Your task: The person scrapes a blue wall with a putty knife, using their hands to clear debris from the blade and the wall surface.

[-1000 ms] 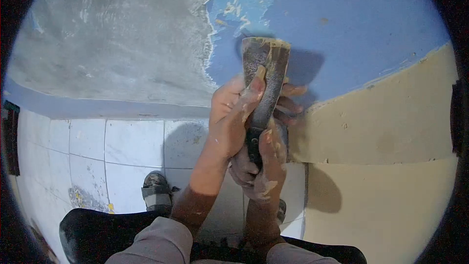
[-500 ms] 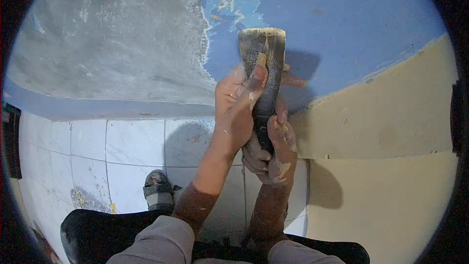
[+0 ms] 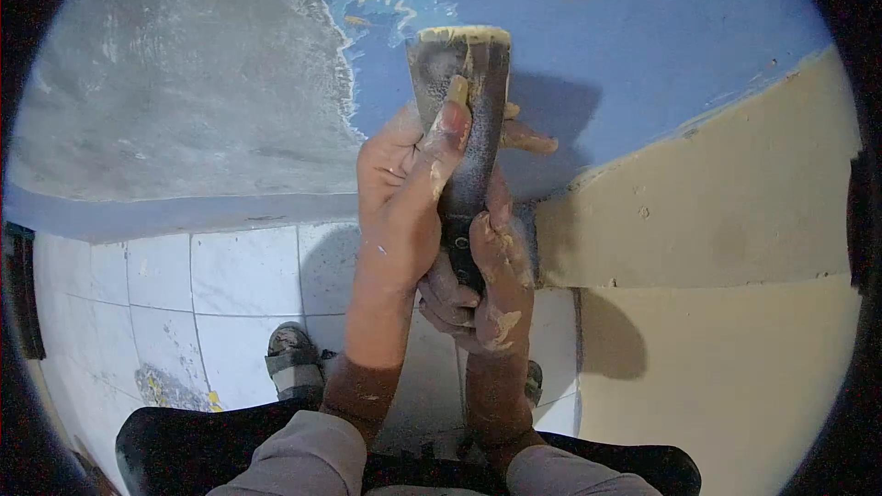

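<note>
A putty knife (image 3: 478, 142) with a wide, stained metal blade and a dark handle is held upright in front of the wall. Pale putty coats its top edge, and a streak of it runs down the blade face. My left hand (image 3: 401, 197) is closed around the blade, thumb pressed on the face, with fingertips showing past the far side. Lower down, my right hand (image 3: 491, 289) grips the handle. Putty smears both hands. Part of the handle is hidden by my fingers.
Ahead is a wall with a rough grey patch (image 3: 184, 73), blue paint (image 3: 643, 28) and a beige area (image 3: 707, 211). White floor tiles (image 3: 243, 271) lie below, with paint spots (image 3: 170, 390). A sandalled foot (image 3: 294, 358) and a black seat edge (image 3: 175, 441) are near me.
The putty knife and both hands have shifted left and slightly up in the view. The wall's paint edges have also shifted left. My grip looks the same.
</note>
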{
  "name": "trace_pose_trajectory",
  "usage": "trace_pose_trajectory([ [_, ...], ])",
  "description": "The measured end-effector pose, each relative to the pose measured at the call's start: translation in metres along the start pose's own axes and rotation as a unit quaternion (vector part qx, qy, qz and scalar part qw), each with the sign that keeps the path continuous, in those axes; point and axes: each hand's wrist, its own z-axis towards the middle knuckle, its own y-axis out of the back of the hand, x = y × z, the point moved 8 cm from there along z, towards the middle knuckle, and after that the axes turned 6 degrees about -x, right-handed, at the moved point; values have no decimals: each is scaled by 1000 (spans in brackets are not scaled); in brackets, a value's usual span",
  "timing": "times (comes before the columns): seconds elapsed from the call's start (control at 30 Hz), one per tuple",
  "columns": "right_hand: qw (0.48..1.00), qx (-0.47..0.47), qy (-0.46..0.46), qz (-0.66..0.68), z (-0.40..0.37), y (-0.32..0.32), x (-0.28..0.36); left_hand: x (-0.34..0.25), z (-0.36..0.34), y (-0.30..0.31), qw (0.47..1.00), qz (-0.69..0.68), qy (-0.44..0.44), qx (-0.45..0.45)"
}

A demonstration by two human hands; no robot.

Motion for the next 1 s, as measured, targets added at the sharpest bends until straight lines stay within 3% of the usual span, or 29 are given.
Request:
trace_pose_trajectory([
  [0.03, 1000, -12, 12, -5, 0, -1, 0, -6, 1, -1, 1000, -11, -14, -13],
  [0.17, 997, -60, 43, -23, -3, -28, 26, -45, 12, -23, 994, -62, -25, 85],
  [0.23, 999, -30, -2, 26, -3, -30, 23, -51, 10, -28, 992, -95, 54, 69],
  [0.27, 997, -3, -40, 61, -3, -28, 17, -48, 8, -27, 993, -85, 50, 60],
  [0.4, 999, -14, -27, 14, -4, 0, 9, -26, -8, -14, 997, -58, -1, 49],
  [0.5, 999, -37, -21, -26, -8, 15, 3, 3, -10, -4, 991, -94, 76, 61],
  [0.6, 998, -37, -8, -56, -4, 11, 4, 18, -5, -1, 989, -103, 73, 76],
  [0.8, 998, -49, -35, -27, -5, 10, 7, 12, -4, 1, 997, -61, 46, 14],
  [1.0, 998, -41, -21, -38, -5, 6, 9, 7, -5, -1, 993, -96, 37, 58],
])
